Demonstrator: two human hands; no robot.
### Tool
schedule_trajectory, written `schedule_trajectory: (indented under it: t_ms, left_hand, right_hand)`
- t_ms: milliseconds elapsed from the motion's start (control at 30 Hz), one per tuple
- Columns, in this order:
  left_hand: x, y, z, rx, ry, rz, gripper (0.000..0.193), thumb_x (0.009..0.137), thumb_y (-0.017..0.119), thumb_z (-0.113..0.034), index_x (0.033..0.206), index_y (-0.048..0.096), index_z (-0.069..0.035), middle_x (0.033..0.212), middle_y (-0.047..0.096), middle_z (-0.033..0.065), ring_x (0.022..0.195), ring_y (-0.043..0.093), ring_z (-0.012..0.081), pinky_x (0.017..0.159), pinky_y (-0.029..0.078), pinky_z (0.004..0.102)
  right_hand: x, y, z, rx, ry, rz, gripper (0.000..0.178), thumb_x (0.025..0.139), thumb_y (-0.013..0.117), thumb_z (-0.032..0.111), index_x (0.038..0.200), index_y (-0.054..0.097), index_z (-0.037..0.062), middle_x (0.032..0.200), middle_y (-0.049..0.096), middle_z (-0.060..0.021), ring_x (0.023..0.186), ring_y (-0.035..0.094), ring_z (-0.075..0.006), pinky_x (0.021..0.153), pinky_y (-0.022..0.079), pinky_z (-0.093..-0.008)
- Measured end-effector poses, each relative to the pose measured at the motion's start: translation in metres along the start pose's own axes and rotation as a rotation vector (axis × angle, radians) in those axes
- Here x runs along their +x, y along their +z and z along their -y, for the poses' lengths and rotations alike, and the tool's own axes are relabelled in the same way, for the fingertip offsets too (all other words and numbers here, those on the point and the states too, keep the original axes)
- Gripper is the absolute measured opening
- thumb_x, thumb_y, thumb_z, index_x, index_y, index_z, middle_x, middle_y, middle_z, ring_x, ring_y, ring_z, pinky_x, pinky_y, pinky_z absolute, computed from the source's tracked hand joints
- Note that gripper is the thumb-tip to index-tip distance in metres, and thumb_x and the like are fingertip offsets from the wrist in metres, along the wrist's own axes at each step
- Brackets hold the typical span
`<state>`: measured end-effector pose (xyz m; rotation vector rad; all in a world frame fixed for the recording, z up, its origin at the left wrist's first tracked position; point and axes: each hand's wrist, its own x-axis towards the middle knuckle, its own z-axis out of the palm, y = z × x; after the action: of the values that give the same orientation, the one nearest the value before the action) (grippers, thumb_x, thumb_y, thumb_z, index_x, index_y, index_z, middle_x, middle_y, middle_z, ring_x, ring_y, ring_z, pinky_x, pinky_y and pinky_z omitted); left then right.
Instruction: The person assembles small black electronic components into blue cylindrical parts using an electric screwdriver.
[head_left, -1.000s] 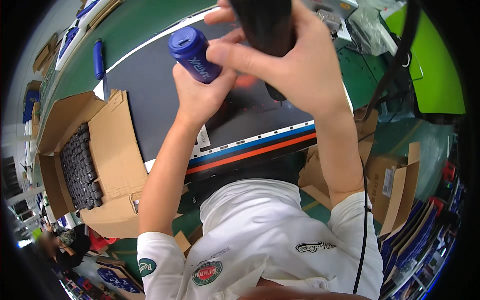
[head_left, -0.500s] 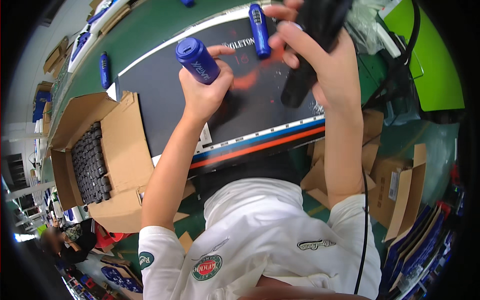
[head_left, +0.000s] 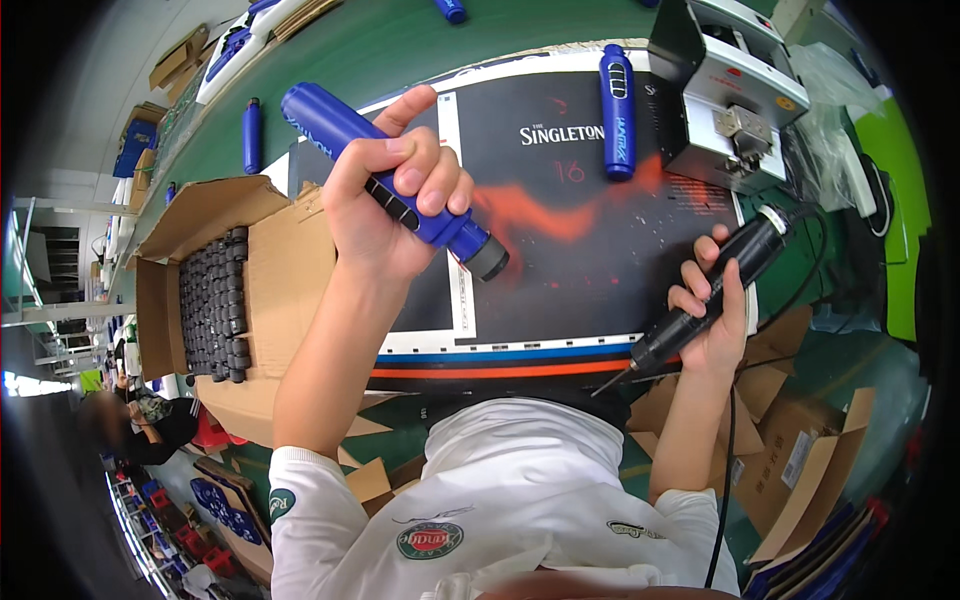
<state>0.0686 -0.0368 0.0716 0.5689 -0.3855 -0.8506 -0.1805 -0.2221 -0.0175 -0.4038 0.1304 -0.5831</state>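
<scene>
My left hand (head_left: 385, 200) is closed around a blue cylindrical handle (head_left: 325, 118) with a button panel, held slanted above the dark printed mat (head_left: 540, 260). A black threaded-looking end piece (head_left: 488, 258) sits at its lower right end. My left index finger sticks out past the handle. On the right, my right hand (head_left: 722, 335) grips a black electric screwdriver (head_left: 752, 248), its thin bit (head_left: 615, 382) pointing down and left, toward my body. The two held things are well apart. Beyond them, a similar blue handle (head_left: 618, 110) lies on the mat, buttons up.
An opened cardboard box (head_left: 285, 290) full of small black parts stands left of the mat. A metal-and-black machine (head_left: 745, 110) is at the back right. The screwdriver's cable (head_left: 822, 250) loops at right. More blue handles (head_left: 252, 135) lie farther off; a person (head_left: 165, 425) is far left.
The blue handle has swung from nearly end-on to a slant, showing its buttons and black end. My right hand has come down with the screwdriver. The view has shifted, bringing in the machine.
</scene>
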Motion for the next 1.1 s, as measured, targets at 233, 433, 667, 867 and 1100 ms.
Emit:
schedule_trajectory:
  t_ms: [233, 433, 667, 867, 1100]
  left_hand:
    - [0.016, -0.006, -0.002, 0.126, 0.030, 0.003, 0.043, 0.084, 0.046, -0.010, 0.125, 0.053, 0.002, 0.059, 0.046, 0.0041, 0.051, 0.048, 0.0192, 0.058, 0.048, 0.0390]
    - [0.079, -0.055, -0.054, 1.698, 0.360, 0.062, 0.056, 0.076, 0.067, 0.000, 0.130, 0.054, -0.007, 0.111, 0.058, 0.0088, 0.098, 0.056, 0.0243, 0.087, 0.045, 0.0397]
    - [0.163, -0.150, -0.097, 2.930, 0.333, 0.045, 0.053, 0.073, 0.066, 0.001, 0.122, 0.060, -0.020, 0.132, 0.046, 0.0119, 0.113, 0.052, 0.0286, 0.087, 0.051, 0.0408]
    - [0.186, -0.187, -0.130, 3.102, 0.338, 0.162, 0.056, 0.080, 0.060, 0.002, 0.132, 0.053, -0.017, 0.131, 0.046, 0.0108, 0.117, 0.051, 0.0269, 0.093, 0.051, 0.0369]
    - [0.259, -0.146, -0.073, 2.416, 0.431, -0.384, 0.041, 0.089, 0.055, -0.029, 0.123, 0.049, -0.007, 0.113, 0.062, 0.0207, 0.103, 0.063, 0.0390, 0.087, 0.051, 0.0498]
  right_hand:
    - [-0.002, 0.000, 0.001, -0.028, -0.016, -0.038, 0.039, 0.099, 0.054, 0.013, 0.132, 0.034, 0.0071, 0.102, 0.047, -0.0069, 0.070, 0.049, -0.0100, 0.055, 0.042, -0.0213]
    - [0.000, 0.003, 0.001, -0.014, 0.009, -0.041, 0.043, 0.095, 0.061, 0.013, 0.129, 0.034, 0.0077, 0.100, 0.048, -0.0064, 0.069, 0.050, -0.0103, 0.054, 0.043, -0.0219]
    - [0.000, 0.006, 0.000, -0.020, 0.018, -0.082, 0.045, 0.092, 0.067, 0.013, 0.125, 0.036, 0.0093, 0.096, 0.051, -0.0043, 0.067, 0.052, -0.0103, 0.055, 0.046, -0.0229]
    - [0.002, 0.010, 0.001, -0.010, 0.037, -0.103, 0.046, 0.089, 0.069, 0.012, 0.122, 0.037, 0.0098, 0.094, 0.051, -0.0041, 0.065, 0.052, -0.0104, 0.054, 0.046, -0.0232]
    - [0.002, 0.013, 0.002, -0.005, 0.030, -0.149, 0.046, 0.088, 0.071, 0.014, 0.120, 0.038, 0.0113, 0.090, 0.048, -0.0021, 0.064, 0.051, -0.0086, 0.053, 0.045, -0.0221]
